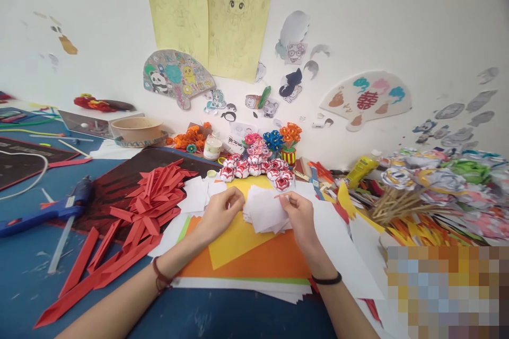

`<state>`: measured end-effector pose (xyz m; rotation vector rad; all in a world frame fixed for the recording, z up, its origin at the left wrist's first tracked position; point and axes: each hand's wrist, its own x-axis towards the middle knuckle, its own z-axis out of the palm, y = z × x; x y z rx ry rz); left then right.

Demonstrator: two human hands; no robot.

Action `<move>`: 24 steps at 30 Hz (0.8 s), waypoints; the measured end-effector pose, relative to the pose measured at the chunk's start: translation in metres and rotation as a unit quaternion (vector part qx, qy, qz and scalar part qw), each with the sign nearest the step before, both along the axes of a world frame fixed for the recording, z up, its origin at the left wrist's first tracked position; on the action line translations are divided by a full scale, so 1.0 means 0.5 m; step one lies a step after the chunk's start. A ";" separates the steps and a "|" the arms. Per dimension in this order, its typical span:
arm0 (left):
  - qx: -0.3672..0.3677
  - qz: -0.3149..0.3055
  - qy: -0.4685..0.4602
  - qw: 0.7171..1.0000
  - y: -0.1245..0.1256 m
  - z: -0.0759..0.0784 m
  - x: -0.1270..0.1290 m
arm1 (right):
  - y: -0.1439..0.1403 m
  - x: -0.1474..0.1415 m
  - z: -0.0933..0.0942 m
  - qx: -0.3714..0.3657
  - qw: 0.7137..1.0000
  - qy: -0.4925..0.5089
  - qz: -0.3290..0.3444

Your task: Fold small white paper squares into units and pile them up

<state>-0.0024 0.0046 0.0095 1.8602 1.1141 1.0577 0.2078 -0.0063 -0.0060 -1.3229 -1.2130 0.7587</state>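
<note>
Your work surface is a blue table (238, 318). On it lies a spread of coloured sheets (254, 262): orange, yellow, green and white, stacked flat under your hands.

To your left sits a pile of red strips (147, 201), folded and pointed, partly on a dark mat (119, 180). A blue glue gun (47, 209) lies further left. Behind the sheets stands a row of red-and-white paper balls (254, 169), with small paper flowers (274, 140) behind them.

The white stack (264, 212) of small paper pieces rests on the yellow sheet, between your hands.

Your left hand (218, 214) is curled, fingertips pinched together at the stack's left edge; whether it grips a piece, you cannot tell from this view. Your right hand (300, 214) pinches narrowly at the stack's upper right edge, thumb and forefinger closed on a white piece.

Handling judgement: the pieces are light, thin and limp. They will likely slide over one another and crease under pressure. Take hold at a free corner or edge, with a light fingertip pinch, and lift one piece at a time.
</note>
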 end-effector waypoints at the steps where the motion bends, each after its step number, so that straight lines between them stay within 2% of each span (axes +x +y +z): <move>1: 0.007 -0.001 0.000 1.000 -0.001 0.000 0.001 | -0.001 -0.003 0.000 0.003 1.000 0.011 0.006; 5: -0.010 -0.051 0.001 0.999 -0.002 -0.006 0.007 | -0.009 -0.017 0.008 0.007 0.999 0.035 0.031; 11: -0.053 0.003 -0.082 0.995 0.017 -0.018 -0.003 | -0.017 -0.025 0.029 -0.081 0.980 0.070 0.168; 15: -0.069 -0.017 -0.087 0.994 0.011 -0.012 -0.002 | -0.021 -0.036 0.026 -0.100 0.962 0.040 0.250; 20: -0.017 -0.025 -0.052 0.998 -0.013 0.003 0.007 | -0.026 -0.051 0.014 -0.092 0.947 0.006 0.308; 24: -0.021 -0.017 -0.046 0.999 -0.003 0.006 -0.002 | -0.027 -0.046 0.021 -0.082 0.948 -0.003 0.308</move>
